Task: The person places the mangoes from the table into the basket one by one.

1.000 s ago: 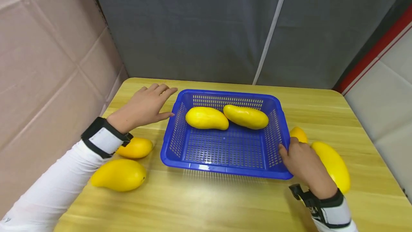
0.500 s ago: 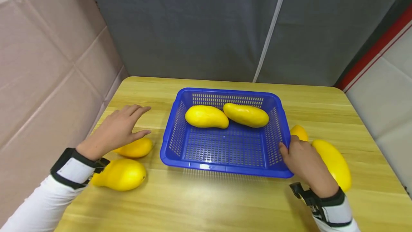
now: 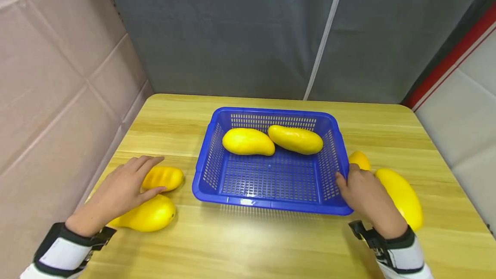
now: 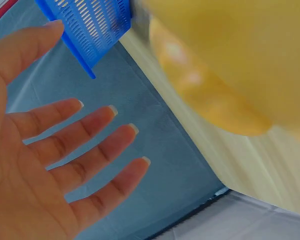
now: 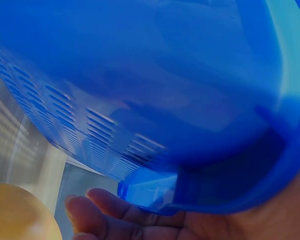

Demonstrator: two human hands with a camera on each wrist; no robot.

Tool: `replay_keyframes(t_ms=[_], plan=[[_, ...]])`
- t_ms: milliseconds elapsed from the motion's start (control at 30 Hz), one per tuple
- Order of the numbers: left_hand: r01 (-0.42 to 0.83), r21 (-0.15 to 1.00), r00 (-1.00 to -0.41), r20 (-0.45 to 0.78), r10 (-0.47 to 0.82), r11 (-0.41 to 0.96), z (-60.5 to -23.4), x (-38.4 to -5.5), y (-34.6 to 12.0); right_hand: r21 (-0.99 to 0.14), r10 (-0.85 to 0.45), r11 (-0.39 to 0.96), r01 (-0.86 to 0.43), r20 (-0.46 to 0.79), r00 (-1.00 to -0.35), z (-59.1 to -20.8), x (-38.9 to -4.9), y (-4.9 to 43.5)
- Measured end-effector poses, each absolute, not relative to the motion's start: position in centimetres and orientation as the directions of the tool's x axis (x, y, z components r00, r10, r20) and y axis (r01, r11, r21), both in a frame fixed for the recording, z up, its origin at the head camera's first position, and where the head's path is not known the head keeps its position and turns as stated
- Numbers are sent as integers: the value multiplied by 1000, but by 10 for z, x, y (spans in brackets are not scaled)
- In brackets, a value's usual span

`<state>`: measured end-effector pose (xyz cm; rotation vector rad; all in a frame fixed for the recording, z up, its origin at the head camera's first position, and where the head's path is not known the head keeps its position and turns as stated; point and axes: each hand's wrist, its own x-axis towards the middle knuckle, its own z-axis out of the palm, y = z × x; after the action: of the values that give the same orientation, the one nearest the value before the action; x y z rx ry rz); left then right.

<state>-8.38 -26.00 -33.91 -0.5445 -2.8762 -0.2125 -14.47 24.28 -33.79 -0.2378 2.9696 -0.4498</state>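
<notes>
So the table (image 3: 252, 249) here is pale yellow wood grain with rounded far corners, and there's a big shiny glare patch on it just in front of the blue basket (image 3: 267, 206). Behind it hangs a dark grey curtain (image 3: 232, 33) with a thin white strip (image 3: 327, 33) running down it at a slant. Left side is a creased pinkish-beige sheet (image 3: 50, 76), right side is a white panel (image 3: 465, 111) with a red band (image 3: 457, 55) along its edge.

The basket sits mid-table with 2 yellow mangoes inside, a left mango (image 3: 248, 142) and a right mango (image 3: 296, 139), touching near the back. The right hand (image 3: 366, 193) is gripping the basket's right rim, fingers tucked under the lip. Just past that hand are 2 more on the wood, a small-looking mango (image 3: 360, 160) partly hidden and a long mango (image 3: 401, 197).

Left hand (image 3: 120, 184) is holding nothing, fingers stretched out and spread, right over by another 2 on the left: a far mango (image 3: 162, 178) with finger-shaped shadows across it, and a near mango (image 3: 153, 214) partly covered by the hand.
</notes>
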Motion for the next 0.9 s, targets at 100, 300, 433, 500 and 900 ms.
replay_keyframes(t_ms=[100,300,433,500,900], plan=[[364,107,-913,239,331,925,-344,-75,-262,-301,-171,944,-131,-111,-979,-337,-145,243],[356,111,-912,258,319,928,-349,-62,-265,-295,-166,947,-124,-120,-979,-337,-145,241],[351,97,-913,254,318,931,-350,-55,-266,-299,-171,945,-130,-116,-978,-338,-145,241],[345,97,-916,252,312,934,-350,-52,-266,-301,-172,945,-130,-115,-978,-338,-145,241],[189,127,-961,225,157,974,-365,-38,-262,-274,-187,949,-156,-91,-978,-341,-145,244]])
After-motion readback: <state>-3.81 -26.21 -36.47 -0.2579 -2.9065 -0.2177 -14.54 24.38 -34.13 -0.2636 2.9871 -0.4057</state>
